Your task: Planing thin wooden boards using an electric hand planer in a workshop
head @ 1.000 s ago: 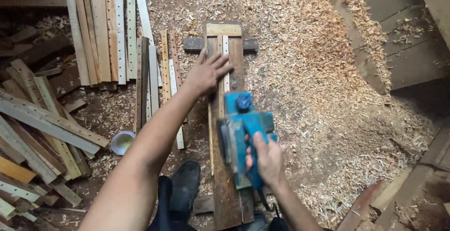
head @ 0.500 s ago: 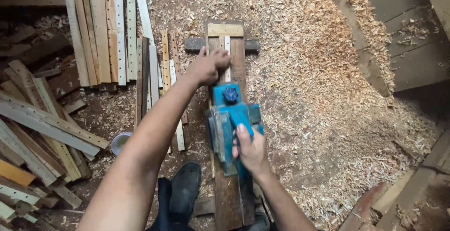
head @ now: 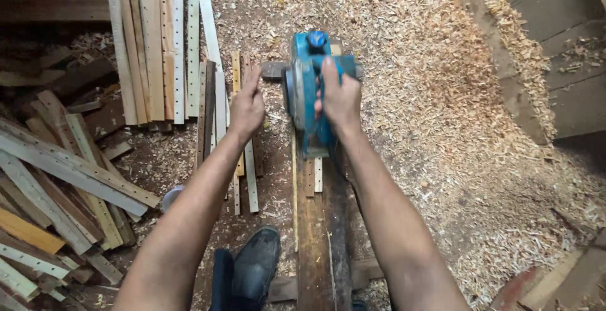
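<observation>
Blue planer (head: 306, 90) on a brown plank (head: 319, 222) — pale tan shavings (head: 442, 96), black shoe (head: 255, 264).

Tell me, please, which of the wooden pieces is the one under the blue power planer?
It is the dark plank running toward the person's shoe. The right hand holds the blue planer on it; the pale slats lie aside at the left.

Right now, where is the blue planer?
In the head view, the blue planer sits at the far end of the long plank, under the right hand, upper centre.

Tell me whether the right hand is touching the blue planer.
Touching. The head view shows the right hand wrapped around the top handle of the blue planer.
</observation>
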